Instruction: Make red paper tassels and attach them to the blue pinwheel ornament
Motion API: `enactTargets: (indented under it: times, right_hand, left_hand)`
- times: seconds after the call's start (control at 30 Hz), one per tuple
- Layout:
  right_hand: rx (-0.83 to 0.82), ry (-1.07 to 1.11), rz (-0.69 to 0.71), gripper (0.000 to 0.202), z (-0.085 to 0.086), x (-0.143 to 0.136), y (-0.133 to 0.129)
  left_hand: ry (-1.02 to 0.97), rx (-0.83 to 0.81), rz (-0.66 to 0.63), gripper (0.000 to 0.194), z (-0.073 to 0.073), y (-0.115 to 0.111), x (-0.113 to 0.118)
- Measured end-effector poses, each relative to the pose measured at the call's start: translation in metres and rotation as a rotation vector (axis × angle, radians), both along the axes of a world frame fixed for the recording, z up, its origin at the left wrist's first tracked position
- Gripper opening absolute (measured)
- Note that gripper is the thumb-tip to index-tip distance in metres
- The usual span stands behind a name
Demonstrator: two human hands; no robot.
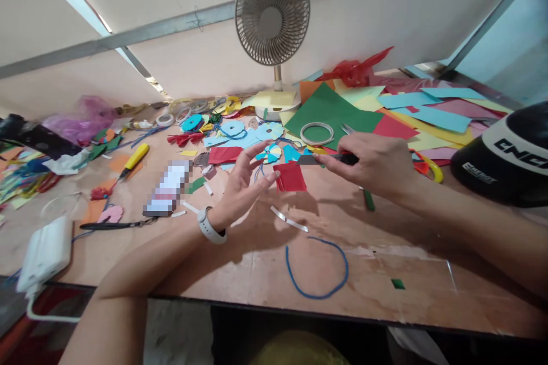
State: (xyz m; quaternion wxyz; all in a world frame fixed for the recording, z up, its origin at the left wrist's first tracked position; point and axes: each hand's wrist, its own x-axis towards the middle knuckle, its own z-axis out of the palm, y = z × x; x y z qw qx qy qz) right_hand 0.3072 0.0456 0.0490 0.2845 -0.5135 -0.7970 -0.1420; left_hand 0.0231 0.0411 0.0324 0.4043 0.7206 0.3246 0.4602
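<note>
My left hand [246, 182], with a white watch at the wrist, has its fingers apart and holds nothing. Its thumb tip is beside a small red paper piece [291, 177]. My right hand [372, 162] grips a dark, flat-bladed tool [310, 159], probably a cutter, which points left above the red piece. Just beyond the tool are blue and yellow paper rosettes [269, 153]. A blue cord [317, 296] lies curved on the table nearer to me, with thin white strips [289, 219] between it and the red piece.
A fan [272, 17] stands at the back. Coloured paper sheets [334, 120] and a tape roll [317, 133] lie behind my hands. A black and white helmet-like object [505, 154] is at right; a phone [169, 188], yellow-handled tool [136, 158] and white power bank [46, 254] are at left.
</note>
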Motion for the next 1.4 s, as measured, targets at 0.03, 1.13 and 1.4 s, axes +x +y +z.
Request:
enactTargets:
  times: [0.03, 1.13, 1.4]
  right_hand:
    - [0.008, 0.003, 0.005, 0.053, 0.001, 0.0, -0.001]
    - [0.259, -0.059, 0.229, 0.047, 0.009, -0.008, -0.016]
    - [0.248, -0.033, 0.179, 0.047, 0.004, -0.004, -0.01]
  left_hand:
    - [-0.048, -0.127, -0.017, 0.052, 0.0, 0.0, 0.002]
    - [-0.217, -0.658, -0.246, 0.033, -0.002, -0.011, 0.009]
    - [-0.289, -0.644, -0.134, 0.025, -0.004, -0.007, 0.012]
